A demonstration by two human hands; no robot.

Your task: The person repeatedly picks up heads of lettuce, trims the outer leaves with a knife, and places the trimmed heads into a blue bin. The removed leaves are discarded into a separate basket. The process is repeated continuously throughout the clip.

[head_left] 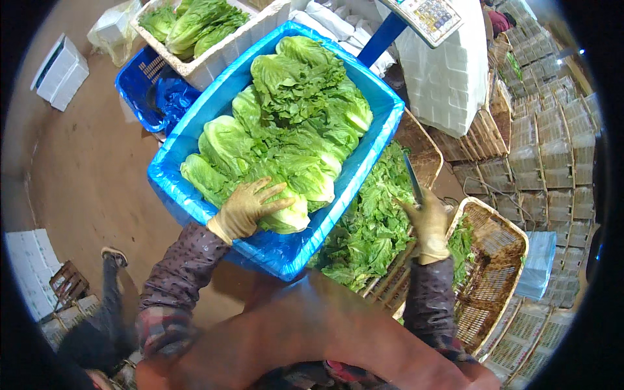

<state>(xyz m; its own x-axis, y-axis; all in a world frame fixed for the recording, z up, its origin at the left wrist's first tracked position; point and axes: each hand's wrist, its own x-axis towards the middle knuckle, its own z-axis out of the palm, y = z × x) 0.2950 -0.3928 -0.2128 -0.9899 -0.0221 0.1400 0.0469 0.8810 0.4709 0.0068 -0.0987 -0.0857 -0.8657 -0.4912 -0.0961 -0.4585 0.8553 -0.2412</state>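
Observation:
My left hand (249, 207), in a yellowish work glove, lies with spread fingers on a romaine lettuce head (287, 220) at the near end of a blue-lined crate (168, 163). Several more romaine heads (224, 146) fill this crate in overlapping rows, many pale stem ends pointing right. Out to the right, my gloved right hand (430, 222) grips a knife (412, 176), its blade pointing up and away from me. Below that hand, loose lettuce leaves (375, 219) are heaped in a plastic crate (429, 146); the knife's handle is mostly hidden by the glove.
A foam box (214, 73) of lettuce stands beyond the blue-lined crate, beside a blue basket (131, 100). A scale's keypad panel (429, 18) rises at the top. At right are a soiled crate (492, 273) and stacked crates (551, 161). A person's leg (111, 292) shows lower left.

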